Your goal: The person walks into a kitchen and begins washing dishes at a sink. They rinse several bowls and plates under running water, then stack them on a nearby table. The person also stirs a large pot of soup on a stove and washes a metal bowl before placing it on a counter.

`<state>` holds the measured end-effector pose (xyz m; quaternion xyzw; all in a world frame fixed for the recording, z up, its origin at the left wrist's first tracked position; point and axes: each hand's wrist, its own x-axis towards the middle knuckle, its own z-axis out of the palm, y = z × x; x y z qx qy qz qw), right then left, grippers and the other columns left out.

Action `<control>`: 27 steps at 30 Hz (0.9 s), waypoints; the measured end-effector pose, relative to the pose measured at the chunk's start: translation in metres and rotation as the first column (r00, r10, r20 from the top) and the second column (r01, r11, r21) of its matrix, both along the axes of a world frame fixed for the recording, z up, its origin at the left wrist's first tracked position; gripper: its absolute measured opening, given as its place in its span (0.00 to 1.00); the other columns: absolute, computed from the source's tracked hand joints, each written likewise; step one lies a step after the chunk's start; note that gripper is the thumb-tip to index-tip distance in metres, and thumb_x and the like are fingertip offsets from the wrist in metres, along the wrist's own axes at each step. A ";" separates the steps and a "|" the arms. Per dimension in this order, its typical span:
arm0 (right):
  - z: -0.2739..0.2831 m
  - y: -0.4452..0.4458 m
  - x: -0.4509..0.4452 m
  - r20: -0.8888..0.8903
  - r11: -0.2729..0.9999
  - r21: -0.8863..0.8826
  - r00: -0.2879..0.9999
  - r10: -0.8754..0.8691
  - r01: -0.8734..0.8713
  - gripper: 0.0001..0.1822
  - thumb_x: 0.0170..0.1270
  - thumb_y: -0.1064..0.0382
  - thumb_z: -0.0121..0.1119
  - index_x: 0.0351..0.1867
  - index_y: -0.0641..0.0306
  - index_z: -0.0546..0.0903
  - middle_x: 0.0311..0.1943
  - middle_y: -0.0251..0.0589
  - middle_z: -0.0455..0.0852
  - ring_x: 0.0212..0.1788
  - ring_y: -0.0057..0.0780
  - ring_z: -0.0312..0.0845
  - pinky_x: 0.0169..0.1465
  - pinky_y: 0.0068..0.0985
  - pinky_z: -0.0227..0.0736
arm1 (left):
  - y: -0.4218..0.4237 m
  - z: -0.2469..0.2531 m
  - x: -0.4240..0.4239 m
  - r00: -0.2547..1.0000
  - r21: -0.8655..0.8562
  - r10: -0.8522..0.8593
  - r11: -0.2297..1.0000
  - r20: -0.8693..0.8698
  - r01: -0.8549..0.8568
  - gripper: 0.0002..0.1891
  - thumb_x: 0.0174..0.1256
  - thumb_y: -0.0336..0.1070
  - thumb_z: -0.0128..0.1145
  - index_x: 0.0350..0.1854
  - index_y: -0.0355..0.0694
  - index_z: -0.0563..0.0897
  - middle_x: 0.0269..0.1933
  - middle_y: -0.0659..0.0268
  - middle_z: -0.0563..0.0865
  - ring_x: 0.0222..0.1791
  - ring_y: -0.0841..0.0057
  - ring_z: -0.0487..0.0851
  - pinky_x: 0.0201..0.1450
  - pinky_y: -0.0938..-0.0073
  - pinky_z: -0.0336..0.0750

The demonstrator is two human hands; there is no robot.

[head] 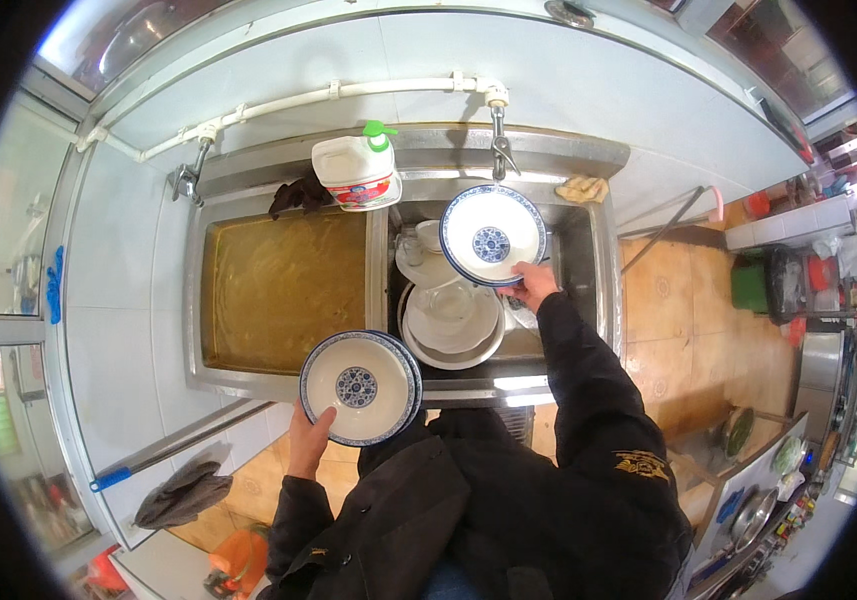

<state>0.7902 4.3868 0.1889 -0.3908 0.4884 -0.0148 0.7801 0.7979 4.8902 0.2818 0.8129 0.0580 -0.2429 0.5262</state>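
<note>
My left hand [312, 435] grips the rim of a stack of blue-and-white patterned bowls [357, 388], thumb on the inner face, over the sink's front edge. In my right hand [533, 285] is another stack of blue-rimmed dishes [491, 235], held under the right metal faucet [500, 146]. Whether water is running cannot be told for sure. Below, the right sink basin holds a large white bowl [452, 360] with white dishes and a clear glass bowl [449, 301] inside. A small white bowl [428, 234] and a clear glass [412, 251] rest behind it.
Murky yellowish water [286, 292] fills the left basin. A white pump jug [357, 169] with a green top and a dark cloth [299, 196] stand on the back ledge; a yellowish cloth [582, 190] lies at right. The left faucet [188, 180] overhangs the left basin's corner.
</note>
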 end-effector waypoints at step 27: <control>-0.031 0.001 -0.038 0.408 0.926 0.376 0.897 -0.168 0.002 0.31 0.62 0.74 0.57 0.68 0.74 0.65 0.64 0.56 0.75 0.65 0.55 0.73 0.66 0.57 0.75 | -0.009 0.014 -0.003 0.999 0.075 0.015 0.997 -0.043 -0.011 0.25 0.64 0.29 0.60 0.63 0.30 0.73 0.55 0.53 0.84 0.55 0.68 0.82 0.59 0.70 0.75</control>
